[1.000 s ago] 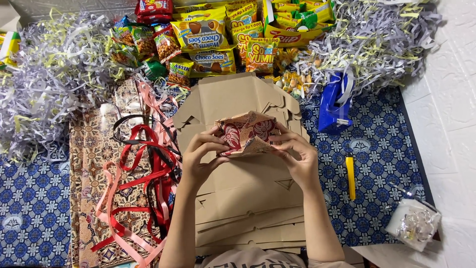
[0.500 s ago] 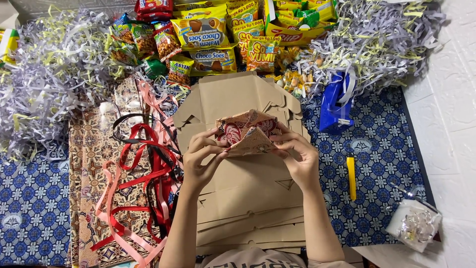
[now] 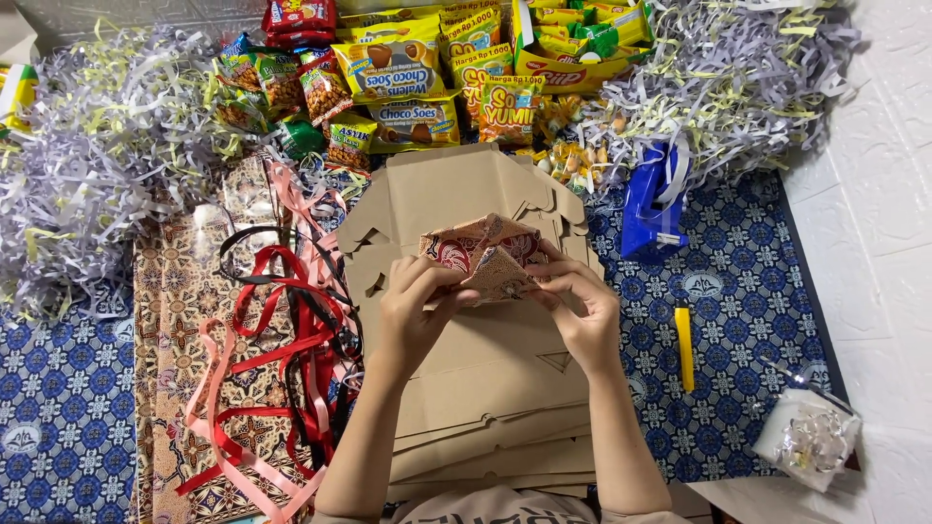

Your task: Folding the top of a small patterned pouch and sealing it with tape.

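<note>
Landmark: the stack of flat brown cardboard boxes [image 3: 485, 388] in the middle of the blue patterned mat [image 3: 748, 291].
Patterned paper: a small folded piece of red and brown paper [image 3: 485, 257], held up over the upper half of the cardboard stack.
Left hand: the left hand [image 3: 413, 315] is closed on the left edge of the paper, fingers pinching it.
Right hand: the right hand [image 3: 582, 311] grips the right edge of the paper, fingers curled around the fold.
Ribbons: red, pink and black ribbons [image 3: 282, 330] lie just left of the stack.
Snack packets: a heap of snack packets [image 3: 408, 78] lies beyond the stack.
Tape dispenser: a blue tape dispenser [image 3: 652, 209] stands right of the stack's top.
Yellow cutter: a yellow cutter [image 3: 684, 347] lies right of the stack.
</note>
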